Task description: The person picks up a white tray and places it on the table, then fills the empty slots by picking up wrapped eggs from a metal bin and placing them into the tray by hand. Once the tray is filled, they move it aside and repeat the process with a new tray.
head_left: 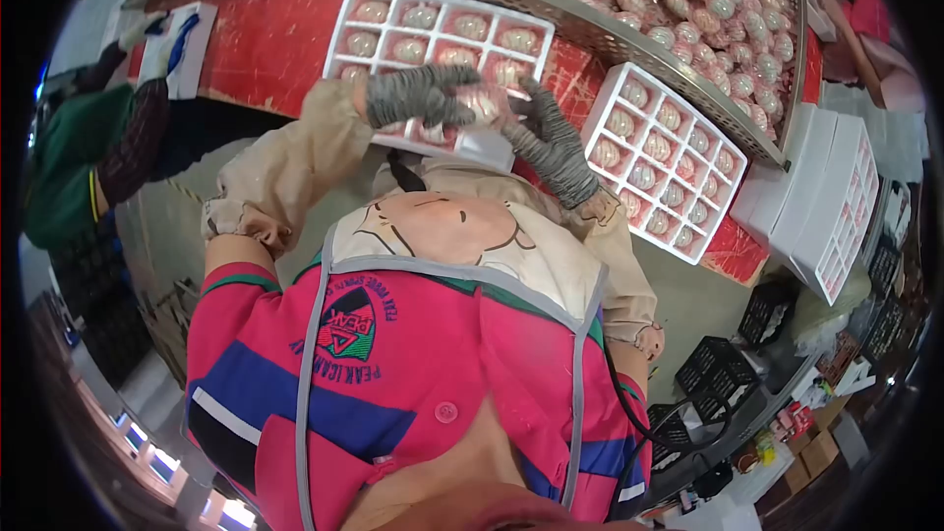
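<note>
Both my hands wear grey knit gloves and meet over the near part of a white foam tray [339, 34] with compartments. Between their fingertips is an egg [482, 106] in clear, pink-printed film. My left hand [418, 96] reaches in from the left, its fingers against the egg's left side. From the right, my right hand [553, 138] pinches at the wrapping with thumb and forefinger. Similar wrapped eggs sit in the tray's compartments; some near ones are hidden under my hands.
A second filled foam tray [593, 143] lies at the right. Behind stands a perforated metal bin [590, 31] heaped with wrapped eggs. Stacked white trays [801, 197] are at the table's right edge. Co-workers' arms show at far left and far right. Black crates [716, 374] stand on the floor.
</note>
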Tool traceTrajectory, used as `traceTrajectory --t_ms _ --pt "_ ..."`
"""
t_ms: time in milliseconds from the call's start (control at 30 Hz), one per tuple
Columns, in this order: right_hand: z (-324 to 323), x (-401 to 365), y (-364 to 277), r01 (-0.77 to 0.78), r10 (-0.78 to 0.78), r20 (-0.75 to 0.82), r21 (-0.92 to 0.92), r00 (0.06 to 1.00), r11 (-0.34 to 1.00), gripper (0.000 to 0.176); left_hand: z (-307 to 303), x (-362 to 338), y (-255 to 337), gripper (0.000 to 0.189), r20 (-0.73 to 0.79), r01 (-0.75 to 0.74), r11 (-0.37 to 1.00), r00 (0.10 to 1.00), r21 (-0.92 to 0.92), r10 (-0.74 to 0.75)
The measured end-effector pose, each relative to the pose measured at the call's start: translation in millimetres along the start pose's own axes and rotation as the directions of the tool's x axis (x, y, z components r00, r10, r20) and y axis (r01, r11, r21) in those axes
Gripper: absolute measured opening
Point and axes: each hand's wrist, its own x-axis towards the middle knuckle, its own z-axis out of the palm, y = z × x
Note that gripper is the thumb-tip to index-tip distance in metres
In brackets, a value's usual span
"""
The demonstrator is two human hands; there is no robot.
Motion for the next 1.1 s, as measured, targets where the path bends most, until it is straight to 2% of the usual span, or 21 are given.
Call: traceTrajectory --t_ms 67,100,167,233,300,333,367,433,467,500,533,567,633,667,700,733,833,867,967,1033,1100 --pt "-5 0 10 -0.013 0.023 0.124 -0.077 0.992 0.997 0.064 11 16 -27 0.057 -0.017 0.049 0.998 0.999 -0.032 -0.05" --pt "41 -6 7 0.009 -0.004 0.146 -0.04 0.989 0.999 0.064 7 -22 -39 0.057 -0.051 0.077 0.997 0.996 -0.013 -0.077" --pt "49 -18 -16 -0.206 0.226 0.019 -0.348 0.974 0.915 0.05 22 -21 -33 0.055 -0.235 0.222 0.974 0.949 0.035 -0.208" --pt "56 -26 -8 -0.15 0.155 -0.012 -0.333 0.988 0.931 0.043 34 -26 -48 0.053 -0.288 0.259 0.959 0.915 -0.114 -0.282" --pt "55 -30 -9 -0.296 0.297 -0.006 -0.119 0.955 0.948 0.047 42 -25 -72 0.049 -0.379 -0.018 0.997 0.924 0.071 0.044" --pt "54 -30 -6 -0.294 0.296 -0.005 -0.121 0.955 0.948 0.047 50 -18 -84 0.044 -0.409 -0.221 0.971 0.88 0.096 0.241" --pt "51 -32 2 -0.338 0.336 -0.03 -0.098 0.941 0.936 0.044 49 -13 -95 0.044 -0.406 -0.22 0.971 0.882 0.096 0.239" --pt "47 -39 4 -0.392 0.388 -0.062 -0.065 0.919 0.918 0.042 58 -13 -87 0.044 -0.338 -0.14 0.823 0.864 0.551 0.374" --pt "43 -41 2 -0.271 0.253 -0.097 -0.376 0.963 0.886 0.042 59 -12 -89 0.039 -0.354 -0.159 0.837 0.853 0.523 0.383" --pt "39 -41 -5 -0.136 0.11 -0.081 -0.654 0.991 0.744 0.044 59 -13 -90 0.039 -0.347 -0.166 0.837 0.855 0.522 0.386" --pt "43 -40 -15 -0.228 0.159 -0.17 -0.832 0.973 0.506 0.049 60 -15 -91 0.037 -0.338 -0.145 0.796 0.85 0.588 0.405" --pt "39 -39 -18 -0.228 0.156 -0.172 -0.833 0.973 0.504 0.049 59 -15 -91 0.035 -0.329 -0.123 0.749 0.844 0.652 0.424" --pt "33 -38 -19 -0.013 0.049 0.008 -0.904 0.999 0.427 0.045 60 -14 -84 0.035 -0.333 -0.105 0.746 0.848 0.658 0.413" --pt "33 -36 -12 -0.018 0.055 0.006 -0.901 0.998 0.433 0.045 62 -14 -78 0.035 -0.342 -0.014 0.739 0.88 0.674 0.329" --pt "33 -32 0 0.099 0.042 0.119 -0.938 0.992 0.334 0.041 63 -14 -76 0.036 -0.349 0.073 0.722 0.906 0.688 0.241" --pt "33 -28 6 0.217 0.04 0.232 -0.949 0.972 0.227 0.037 65 -12 -81 0.038 -0.363 0.041 0.659 0.859 0.751 0.36" --pt "31 -24 11 0.288 -0.008 0.291 -0.943 0.957 0.167 0.038 61 -5 -83 0.036 -0.335 0.101 0.645 0.908 0.758 0.252" --pt "33 -20 11 0.277 0.055 0.286 -0.951 0.957 0.137 0.032 63 -4 -84 0.036 -0.332 0.096 0.648 0.909 0.756 0.253" --pt "40 -11 -2 0.312 0.188 0.326 -0.945 0.926 0.103 0.025 62 2 -85 0.029 -0.261 0.097 0.45 0.911 0.888 0.32" --pt "48 -9 5 0.288 0.212 0.299 -0.954 0.93 0.083 0.023 61 7 -88 0.027 -0.26 0.083 0.456 0.903 0.886 0.341" --pt "53 -5 6 0.226 0.186 0.243 -0.968 0.952 0.108 0.024 62 19 -85 0.02 -0.293 0.223 0.355 0.943 0.908 0.156"
